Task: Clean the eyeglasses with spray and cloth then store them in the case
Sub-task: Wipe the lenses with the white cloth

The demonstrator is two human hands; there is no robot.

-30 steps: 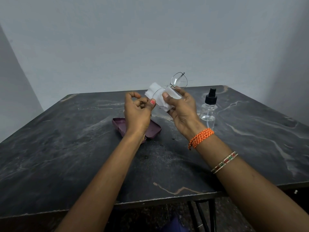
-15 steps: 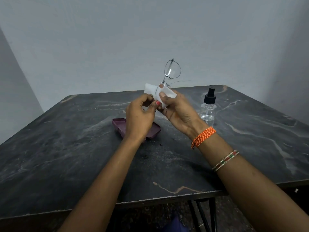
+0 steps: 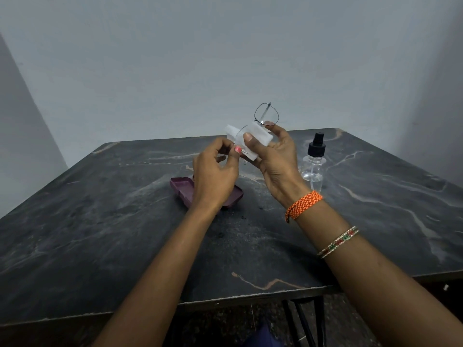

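Thin wire-framed eyeglasses (image 3: 266,113) are held up above the middle of the table. My right hand (image 3: 274,161) grips a folded white cloth (image 3: 253,140) wrapped around the lower lens, thumb pressed on top. One lens sticks up free above the fingers. My left hand (image 3: 215,171) pinches the frame's left edge beside the cloth. A maroon glasses case (image 3: 181,187) lies on the table under my left hand, mostly hidden by it. A clear spray bottle (image 3: 315,161) with a black nozzle stands to the right of my right hand.
The dark marble-patterned table (image 3: 100,234) runs to a near edge below my forearms, with black metal legs (image 3: 303,321) under it. A plain grey wall stands behind. Orange thread band and a bangle sit on my right wrist.
The glasses have tilted and dropped slightly from the upright pose of half a second ago. My right thumb has shifted on the cloth over the lens. Case and bottle have not moved.
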